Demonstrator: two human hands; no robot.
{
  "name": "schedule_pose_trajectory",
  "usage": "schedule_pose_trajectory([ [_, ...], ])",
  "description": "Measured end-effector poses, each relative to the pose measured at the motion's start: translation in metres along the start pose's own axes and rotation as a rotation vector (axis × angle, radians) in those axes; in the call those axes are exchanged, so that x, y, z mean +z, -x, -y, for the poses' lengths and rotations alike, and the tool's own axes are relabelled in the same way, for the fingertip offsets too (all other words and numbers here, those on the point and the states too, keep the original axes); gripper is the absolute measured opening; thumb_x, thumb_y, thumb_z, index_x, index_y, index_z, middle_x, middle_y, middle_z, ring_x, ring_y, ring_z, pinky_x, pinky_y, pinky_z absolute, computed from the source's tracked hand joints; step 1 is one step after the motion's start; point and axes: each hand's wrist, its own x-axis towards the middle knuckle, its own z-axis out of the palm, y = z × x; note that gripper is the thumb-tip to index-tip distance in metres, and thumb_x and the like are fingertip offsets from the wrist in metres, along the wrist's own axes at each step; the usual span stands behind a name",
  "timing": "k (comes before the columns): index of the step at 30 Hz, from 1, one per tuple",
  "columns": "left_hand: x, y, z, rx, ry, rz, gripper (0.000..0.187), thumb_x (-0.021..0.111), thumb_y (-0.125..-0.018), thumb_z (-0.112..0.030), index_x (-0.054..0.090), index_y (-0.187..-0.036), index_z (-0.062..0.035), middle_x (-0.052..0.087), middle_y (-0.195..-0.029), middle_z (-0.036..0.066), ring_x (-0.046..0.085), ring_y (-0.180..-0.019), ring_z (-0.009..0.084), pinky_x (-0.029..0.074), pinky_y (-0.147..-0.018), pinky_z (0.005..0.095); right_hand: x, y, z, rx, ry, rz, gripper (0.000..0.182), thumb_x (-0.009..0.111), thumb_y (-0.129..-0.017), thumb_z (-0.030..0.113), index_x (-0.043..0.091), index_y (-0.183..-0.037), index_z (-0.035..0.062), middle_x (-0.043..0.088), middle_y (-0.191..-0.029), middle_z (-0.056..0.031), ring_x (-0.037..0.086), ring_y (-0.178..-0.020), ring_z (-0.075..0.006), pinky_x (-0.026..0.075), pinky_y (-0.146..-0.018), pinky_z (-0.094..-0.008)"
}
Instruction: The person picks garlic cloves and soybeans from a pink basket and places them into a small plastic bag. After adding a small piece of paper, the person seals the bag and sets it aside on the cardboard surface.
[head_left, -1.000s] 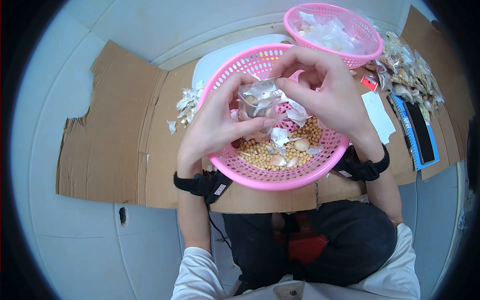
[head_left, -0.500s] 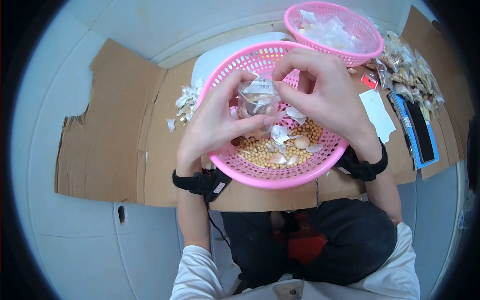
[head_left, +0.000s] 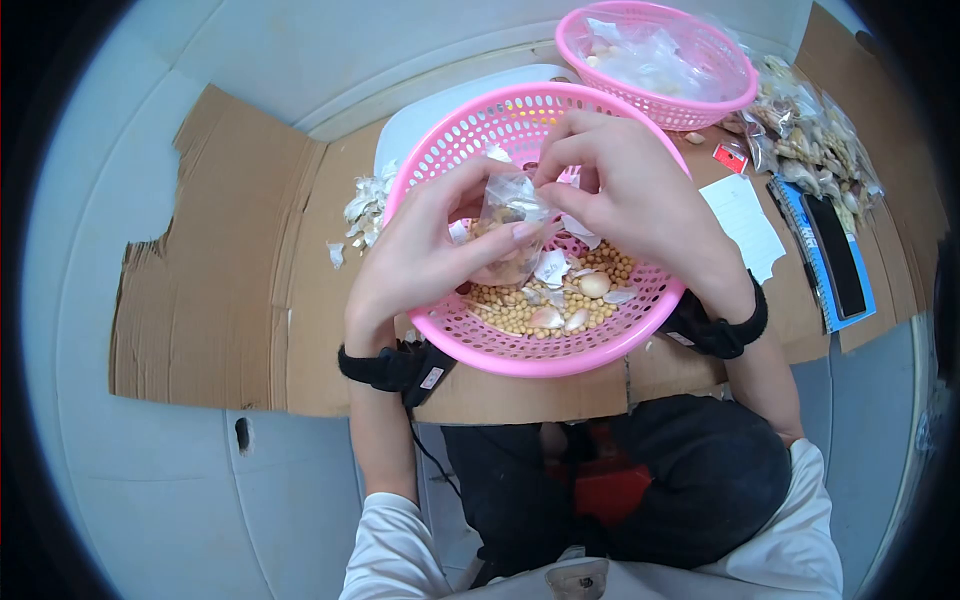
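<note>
Two hands hold one small clear plastic bag (head_left: 508, 205) above the near pink perforated basket (head_left: 560, 366), a position that probably lets the basket catch anything dropped. The left hand (head_left: 428, 238) has its grip clamped around the bag, thumb nearest the body, apparently to steady it. The right hand (head_left: 632, 195) has thumb and index finger pinched on the bag's upper edge, apparently to control that edge. Yellow beans (head_left: 508, 312) lie below, contained by the basket wall.
</note>
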Motion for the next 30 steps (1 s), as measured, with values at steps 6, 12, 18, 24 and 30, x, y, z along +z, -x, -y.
schedule_pose_trajectory([
  [6, -0.002, 0.002, -0.006, -0.127, 0.089, 0.036, 0.038, 0.077, -0.094, -0.013, 0.062, -0.126, 0.0024, 0.070, -0.107, 0.006, 0.066, -0.099, 0.0141, 0.056, -0.090, 0.0317, 0.000, -0.001, 0.000, -0.039, 0.004, -0.011, 0.017, 0.072, -0.086, 0.014, 0.077, -0.094, 0.0001, 0.070, -0.093, -0.0157, 0.068, -0.096, -0.0341, 0.051, -0.089, -0.0461],
  [12, -0.002, 0.002, -0.004, -0.051, 0.068, 0.005, 0.037, 0.077, -0.095, -0.012, 0.062, -0.127, 0.0021, 0.071, -0.104, 0.005, 0.066, -0.097, 0.0132, 0.055, -0.087, 0.0308, -0.004, -0.004, 0.007, -0.043, -0.071, -0.102, 0.017, 0.075, -0.085, 0.015, 0.077, -0.093, -0.0007, 0.070, -0.092, -0.0157, 0.069, -0.091, -0.0330, 0.053, -0.085, -0.0452],
  [18, -0.004, 0.003, -0.006, -0.091, 0.130, 0.044, 0.034, 0.075, -0.097, -0.012, 0.065, -0.126, 0.0026, 0.071, -0.104, 0.005, 0.066, -0.091, 0.0111, 0.056, -0.081, 0.0290, -0.006, -0.004, 0.008, -0.041, -0.226, 0.046, 0.015, 0.075, -0.086, 0.014, 0.078, -0.092, 0.0013, 0.070, -0.094, -0.0139, 0.069, -0.090, -0.0309, 0.053, -0.083, -0.0426],
  [24, -0.003, 0.005, -0.004, -0.103, 0.125, 0.028, 0.038, 0.072, -0.100, -0.014, 0.064, -0.133, 0.0026, 0.070, -0.104, 0.005, 0.067, -0.086, 0.0103, 0.058, -0.079, 0.0275, 0.002, -0.002, 0.003, -0.105, -0.055, -0.026, 0.014, 0.076, -0.084, 0.014, 0.079, -0.091, 0.0027, 0.068, -0.094, -0.0128, 0.067, -0.094, -0.0314, 0.052, -0.084, -0.0436],
  [30, -0.007, 0.004, -0.005, -0.150, 0.209, 0.093, 0.038, 0.065, -0.106, -0.018, 0.062, -0.138, 0.0028, 0.070, -0.105, 0.006, 0.068, -0.084, 0.0098, 0.059, -0.077, 0.0270, 0.000, -0.002, 0.003, -0.063, -0.038, -0.028, 0.014, 0.075, -0.081, 0.013, 0.079, -0.088, 0.0020, 0.067, -0.092, -0.0144, 0.067, -0.093, -0.0328, 0.051, -0.082, -0.0449],
])
